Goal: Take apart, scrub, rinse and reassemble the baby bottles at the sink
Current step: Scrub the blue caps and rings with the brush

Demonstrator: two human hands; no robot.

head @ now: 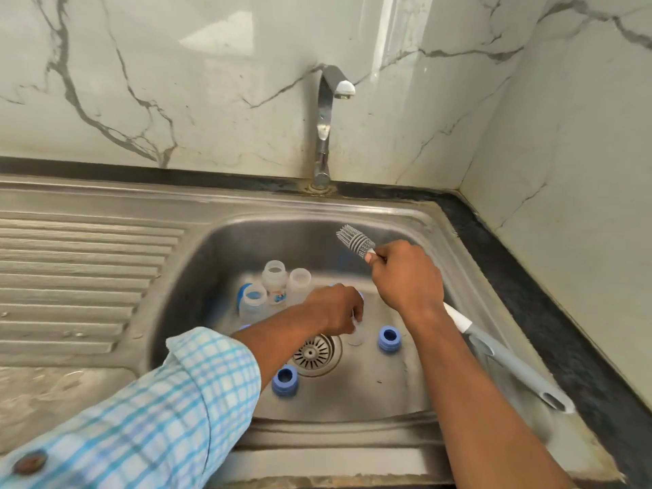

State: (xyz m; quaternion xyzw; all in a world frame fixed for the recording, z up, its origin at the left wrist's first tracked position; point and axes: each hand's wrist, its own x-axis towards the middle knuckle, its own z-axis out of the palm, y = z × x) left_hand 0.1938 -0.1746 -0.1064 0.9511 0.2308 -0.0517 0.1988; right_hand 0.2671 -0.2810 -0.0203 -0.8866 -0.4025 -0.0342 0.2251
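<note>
Sink basin [218, 270] seen from above. The right hand [405, 277] grips a grey bottle brush [354, 240] just below its bristles — the handle trails over the rim. The left hand [335, 308] pinches a small clear part [355, 335] beside the drain [312, 352]. Three open bottles [273, 280] stand behind; two blue collars [389, 338] lie on the basin floor.

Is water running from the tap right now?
No, no stream of water shows between the tap and the sink basin below it.
</note>
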